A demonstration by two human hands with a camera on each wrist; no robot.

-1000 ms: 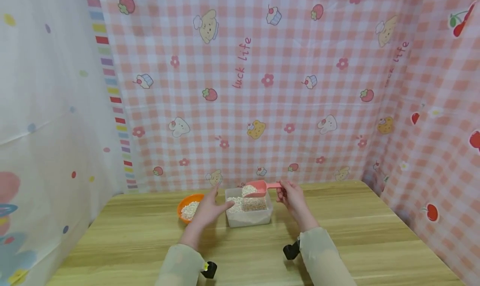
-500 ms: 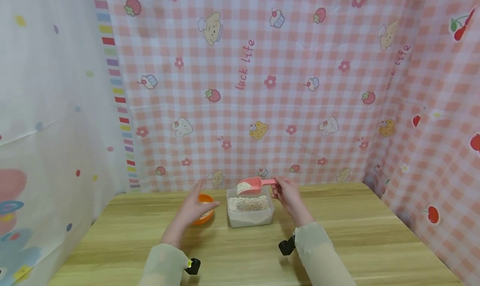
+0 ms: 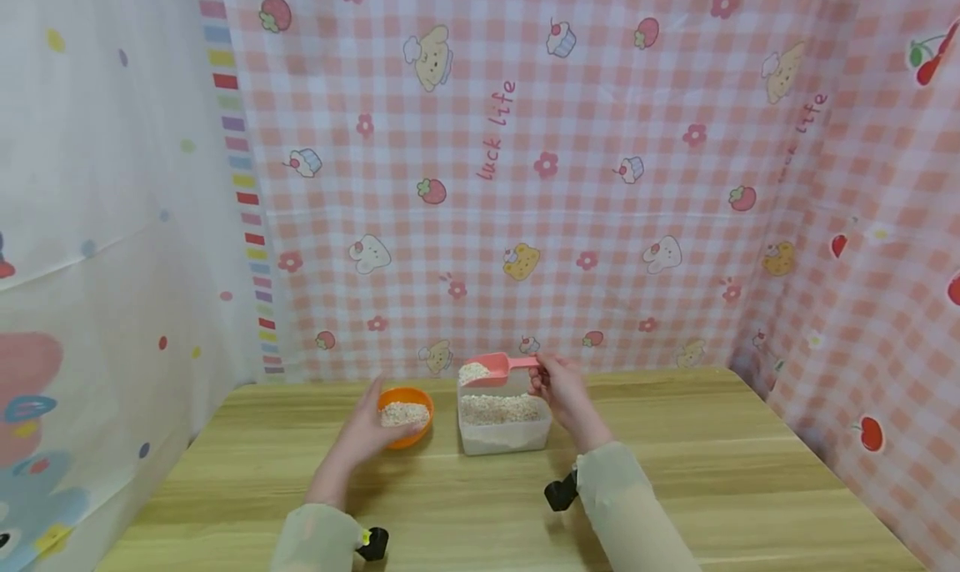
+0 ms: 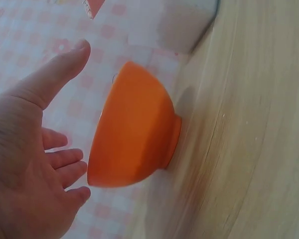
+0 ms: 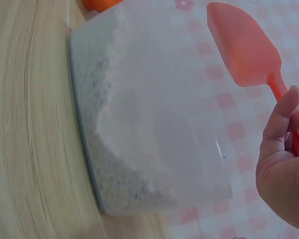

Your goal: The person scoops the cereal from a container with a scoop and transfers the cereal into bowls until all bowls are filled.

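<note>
My right hand (image 3: 564,393) grips the handle of a pink scoop (image 3: 495,370) loaded with pale oat flakes (image 3: 473,374). The scoop is held level above the left part of a translucent plastic box (image 3: 504,439), which has more flakes inside. My left hand (image 3: 366,429) is at the left side of an orange bowl (image 3: 427,429) partly filled with flakes. In the left wrist view its thumb and fingers are spread around the bowl's rim side, and the bowl (image 4: 132,132) stands upright on its foot. From the right wrist view the scoop's underside (image 5: 246,47) shows.
Bowl and box stand side by side near the back of a wooden table (image 3: 465,505). Behind them hangs a pink checked curtain (image 3: 480,222), with a white one (image 3: 135,222) at the left.
My right hand has raised the loaded scoop and moved it left over the box. The left hand has drawn back from beside the box to the bowl's left side.
</note>
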